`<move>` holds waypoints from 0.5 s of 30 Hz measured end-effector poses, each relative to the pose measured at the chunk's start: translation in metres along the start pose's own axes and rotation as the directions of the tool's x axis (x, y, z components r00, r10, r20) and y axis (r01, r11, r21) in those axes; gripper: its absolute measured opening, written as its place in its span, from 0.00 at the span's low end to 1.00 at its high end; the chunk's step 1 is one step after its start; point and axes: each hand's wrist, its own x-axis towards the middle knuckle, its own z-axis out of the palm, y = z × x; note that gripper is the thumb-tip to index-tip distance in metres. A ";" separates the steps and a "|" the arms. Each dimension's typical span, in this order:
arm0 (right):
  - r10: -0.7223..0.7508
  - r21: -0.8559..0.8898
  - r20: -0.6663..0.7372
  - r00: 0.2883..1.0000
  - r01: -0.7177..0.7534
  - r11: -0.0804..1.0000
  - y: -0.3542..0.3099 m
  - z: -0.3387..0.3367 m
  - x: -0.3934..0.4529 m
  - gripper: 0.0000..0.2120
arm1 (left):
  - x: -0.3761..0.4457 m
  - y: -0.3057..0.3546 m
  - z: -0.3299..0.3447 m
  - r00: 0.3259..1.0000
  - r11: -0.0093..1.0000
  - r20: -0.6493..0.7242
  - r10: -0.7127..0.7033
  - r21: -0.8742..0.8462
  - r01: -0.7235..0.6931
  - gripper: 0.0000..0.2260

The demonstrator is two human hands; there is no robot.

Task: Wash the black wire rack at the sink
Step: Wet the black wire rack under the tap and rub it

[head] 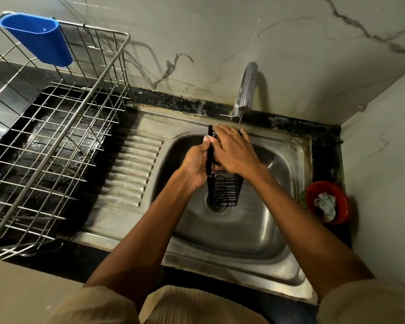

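Two hands hold the black wire rack (223, 190) above the sink (232, 242) drain; left hand (195, 166) fingers clamp its edge, right hand (234, 150) fingers lie flat, together, on top under the tap (244, 90).

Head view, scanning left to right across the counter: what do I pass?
Blue cup on the dish rack → drainboard → black wire rack over the sink → red bowl.

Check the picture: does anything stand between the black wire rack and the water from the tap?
Only the right hand, which lies over the top of the black wire rack just below the tap. The left hand grips the rack's side.
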 end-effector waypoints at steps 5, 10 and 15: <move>0.319 0.256 0.196 0.927 -0.362 0.896 0.035 -0.015 0.014 0.31 | -0.005 -0.006 -0.008 0.998 0.997 0.066 -0.013 0.080 0.008 0.20; 0.289 0.215 0.120 0.950 -0.309 0.927 0.019 -0.008 0.010 0.26 | -0.008 0.002 -0.015 0.996 0.988 0.081 -0.049 0.153 0.036 0.20; 0.014 -0.102 -0.051 0.999 -0.019 0.995 -0.015 0.011 -0.014 0.18 | -0.006 0.013 -0.005 0.998 0.991 0.010 -0.066 0.121 0.064 0.22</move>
